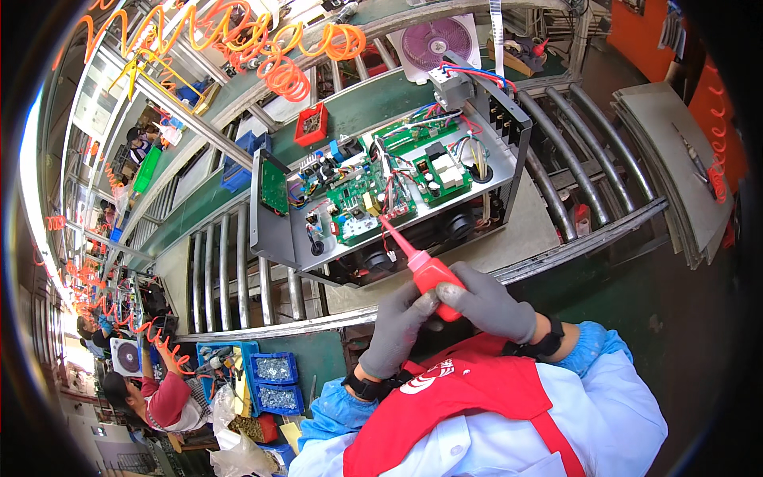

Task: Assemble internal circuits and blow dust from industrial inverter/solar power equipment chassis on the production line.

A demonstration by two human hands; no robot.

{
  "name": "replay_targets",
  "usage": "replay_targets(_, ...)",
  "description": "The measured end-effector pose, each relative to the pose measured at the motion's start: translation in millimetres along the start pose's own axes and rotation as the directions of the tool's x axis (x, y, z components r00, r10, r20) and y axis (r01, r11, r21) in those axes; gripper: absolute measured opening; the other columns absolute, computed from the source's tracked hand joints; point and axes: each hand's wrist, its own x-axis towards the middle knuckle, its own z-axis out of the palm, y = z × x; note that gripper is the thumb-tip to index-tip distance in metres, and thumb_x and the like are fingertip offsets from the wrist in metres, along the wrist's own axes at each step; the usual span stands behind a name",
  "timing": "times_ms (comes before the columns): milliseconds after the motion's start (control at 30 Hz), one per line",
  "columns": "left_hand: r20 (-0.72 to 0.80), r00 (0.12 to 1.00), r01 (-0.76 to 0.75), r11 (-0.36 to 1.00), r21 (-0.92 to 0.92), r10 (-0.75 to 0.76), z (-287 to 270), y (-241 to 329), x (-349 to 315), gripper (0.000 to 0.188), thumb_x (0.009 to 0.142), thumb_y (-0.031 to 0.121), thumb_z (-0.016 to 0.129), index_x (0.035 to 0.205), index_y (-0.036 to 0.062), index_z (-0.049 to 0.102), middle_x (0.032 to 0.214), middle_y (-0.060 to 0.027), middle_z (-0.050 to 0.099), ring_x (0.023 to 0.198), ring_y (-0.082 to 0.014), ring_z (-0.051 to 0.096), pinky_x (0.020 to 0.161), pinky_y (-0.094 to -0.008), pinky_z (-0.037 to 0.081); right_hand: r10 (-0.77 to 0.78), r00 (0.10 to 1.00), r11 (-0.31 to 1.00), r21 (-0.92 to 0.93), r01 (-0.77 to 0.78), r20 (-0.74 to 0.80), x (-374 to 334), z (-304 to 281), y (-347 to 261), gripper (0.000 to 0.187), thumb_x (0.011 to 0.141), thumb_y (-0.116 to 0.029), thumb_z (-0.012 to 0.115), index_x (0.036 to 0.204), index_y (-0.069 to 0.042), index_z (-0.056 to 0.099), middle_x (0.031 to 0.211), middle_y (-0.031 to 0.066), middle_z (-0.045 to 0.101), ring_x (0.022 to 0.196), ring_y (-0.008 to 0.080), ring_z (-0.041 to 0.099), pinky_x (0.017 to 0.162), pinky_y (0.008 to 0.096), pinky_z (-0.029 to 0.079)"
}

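A red squeeze bottle (pixel 433 278) with a long thin nozzle is held between my two grey-gloved hands. My right hand (pixel 497 304) is closed around its right side and base. My left hand (pixel 401 327) is closed at its lower left, thumb against the bottle; its other fingers are partly hidden. The nozzle points up and away, its tip at the near part of a green circuit board (pixel 358 203). The board is mounted in an open grey metal chassis (pixel 306 246), crowded with wires, white connectors and other components. Black round parts show beneath the chassis's near edge.
The chassis sits on a board over a roller conveyor (pixel 242 262). Beyond it are a red parts bin (pixel 311 125) and a purple fan (pixel 435 41). Blue bins of screws (pixel 274 367) stand at lower left. Orange coiled hoses (pixel 286 75) hang overhead. A co-worker (pixel 163 401) is at left.
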Motion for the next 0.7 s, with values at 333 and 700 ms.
replay_targets(333, -0.244, 0.436, -0.347, 0.412, 0.843, 0.866, -51, 68, 22, 0.027, 0.090, 0.006, 0.062, 0.115, -0.0041, 0.065, 0.101, -0.0104, 0.067, 0.092, -0.0172, 0.064, 0.081, -0.0292, 0.052, -0.440, 0.816, 0.879, -0.368, 0.304, -0.376, 15, -80, -24, 0.043, 0.076, -0.015, 0.075, 0.114, -0.002, 0.061, 0.099, 0.0181, 0.063, 0.078, 0.0304, 0.067, 0.069, 0.0378, 0.053)
replay_targets(700, -0.301, 0.305, 0.424, 0.154, 0.892, 0.904, -150, 66, 68, 0.035, 0.095, 0.027, 0.057, 0.118, 0.0016, 0.064, 0.120, -0.0202, 0.062, 0.110, -0.0381, 0.059, 0.092, -0.0448, 0.048, -0.573, 0.772, 0.767, -0.512, 0.386, -0.276, 51, -95, 9, 0.034, 0.075, -0.019, 0.074, 0.103, -0.004, 0.065, 0.082, 0.0113, 0.061, 0.069, 0.0294, 0.064, 0.061, 0.0388, 0.051)
